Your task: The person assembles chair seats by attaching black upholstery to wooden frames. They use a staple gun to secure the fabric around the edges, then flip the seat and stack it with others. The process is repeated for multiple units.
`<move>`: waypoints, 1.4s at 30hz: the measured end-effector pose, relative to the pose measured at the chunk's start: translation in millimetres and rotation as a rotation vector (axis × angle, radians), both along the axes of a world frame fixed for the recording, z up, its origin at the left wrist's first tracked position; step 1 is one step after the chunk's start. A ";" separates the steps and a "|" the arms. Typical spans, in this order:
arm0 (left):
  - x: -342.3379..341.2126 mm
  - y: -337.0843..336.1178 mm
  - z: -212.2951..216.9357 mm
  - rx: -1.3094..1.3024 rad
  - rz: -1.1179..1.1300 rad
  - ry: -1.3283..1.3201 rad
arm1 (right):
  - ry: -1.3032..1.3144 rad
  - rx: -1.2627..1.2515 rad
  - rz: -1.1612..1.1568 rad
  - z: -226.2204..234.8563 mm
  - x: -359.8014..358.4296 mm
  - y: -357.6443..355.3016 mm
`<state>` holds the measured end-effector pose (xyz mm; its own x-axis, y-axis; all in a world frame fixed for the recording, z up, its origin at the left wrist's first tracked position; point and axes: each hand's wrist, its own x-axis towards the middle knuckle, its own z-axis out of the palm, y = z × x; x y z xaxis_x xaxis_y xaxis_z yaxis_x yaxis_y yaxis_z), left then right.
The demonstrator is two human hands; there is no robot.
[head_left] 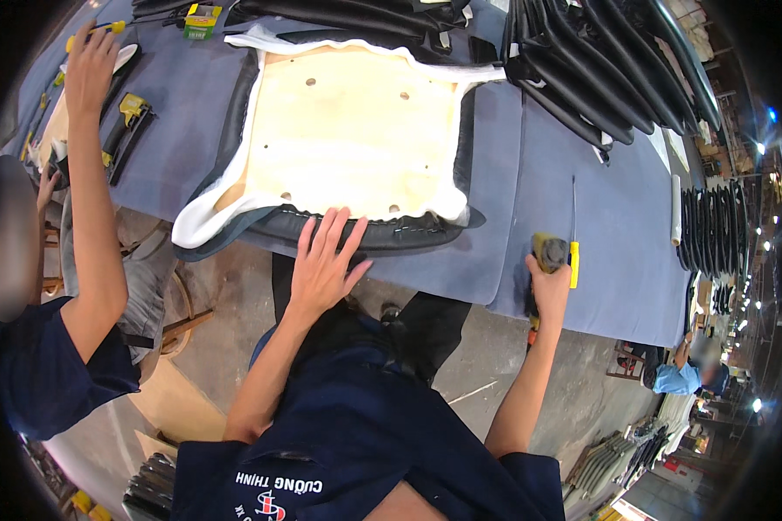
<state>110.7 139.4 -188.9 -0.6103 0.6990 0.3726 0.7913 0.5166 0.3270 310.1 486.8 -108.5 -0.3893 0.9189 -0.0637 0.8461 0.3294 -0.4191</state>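
Observation:
An upholstered seat pad lies underside up before me, with its pale wooden board (347, 130) showing. White wadding (207, 217) and a black cover (382, 233) are folded around the board's edges, and loose flaps stick out at the corners. My left hand (326, 265) rests on the near edge of the pad, fingers stretched out and slightly spread, holding nothing. To the right, my right hand (550, 291) is closed around a yellow and black staple gun (549, 250) at the table's front edge. A screwdriver (573, 260) with a yellow handle lies just beside it.
Black covers (582, 69) are piled at the back right. On the left, a co-worker's hand (91, 69) reaches over another piece, near a second staple gun (130, 122). A small green and yellow box (202, 22) stands at the back of the blue-grey table (599, 234).

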 end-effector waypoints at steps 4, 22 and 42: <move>9.4 -14.6 -21.1 0.015 0.009 0.018 | 0.041 0.196 0.149 -22.0 -3.5 6.4; -85.6 -87.6 128.4 0.455 0.130 0.064 | 0.837 -0.947 0.169 -94.7 -82.2 -56.8; 5.5 -138.6 57.9 -0.225 0.513 -0.854 | 0.570 -0.112 0.254 -78.3 -73.0 -3.2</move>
<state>116.2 0.8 -131.0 -0.8563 0.2788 -0.4347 0.0057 0.8468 0.5319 237.1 483.6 -186.8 -0.5954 0.7932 0.1276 0.3813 0.4188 -0.8241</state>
